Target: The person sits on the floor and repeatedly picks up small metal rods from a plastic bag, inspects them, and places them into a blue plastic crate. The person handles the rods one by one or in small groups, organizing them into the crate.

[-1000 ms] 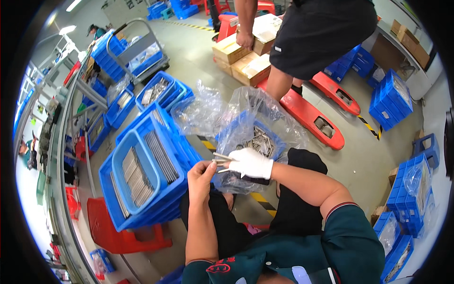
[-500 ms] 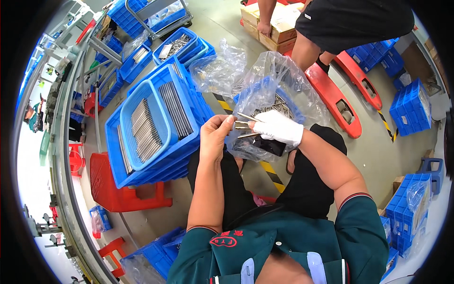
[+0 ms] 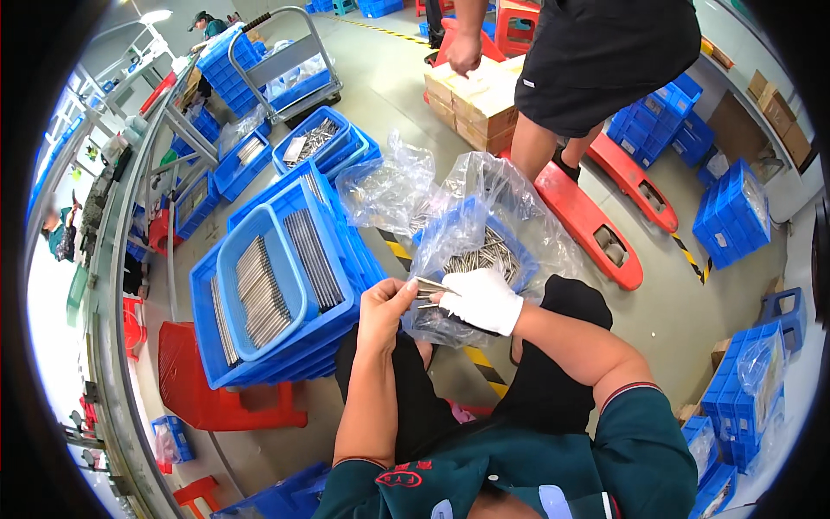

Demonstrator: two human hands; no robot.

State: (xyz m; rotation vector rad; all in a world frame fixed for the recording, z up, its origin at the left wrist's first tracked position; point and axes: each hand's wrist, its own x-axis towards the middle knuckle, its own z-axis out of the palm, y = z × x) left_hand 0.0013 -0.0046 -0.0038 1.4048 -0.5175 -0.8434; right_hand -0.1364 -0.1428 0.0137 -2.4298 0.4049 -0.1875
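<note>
Your gloved right hand (image 3: 482, 298), at the centre of the frame, is closed around a few thin metal rods (image 3: 435, 286), whose free ends stick out between your two hands. Your bare left hand (image 3: 385, 310) lies just left of them, its thumb and fingertips together at those ends (whether they pinch a rod or only touch it, you can't tell from here). So the held rods lie to the right of your left hand and to the left of your right palm, with the glove covering the rest of them.

Their long axes run roughly across the frame; the uppermost slopes down from left to right, so its free end points left and slightly up, toward your left thumb.

Your left hand is the nearer one to the light-blue basket (image 3: 301, 298) at left of centre, where more rods (image 3: 264, 294) lie in a neat row. Your right hand is nearer the blue bin (image 3: 521, 259) just above it in the frame, holding jumbled rods (image 3: 484, 259), with a clear plastic bag (image 3: 493, 173) around it.
</note>
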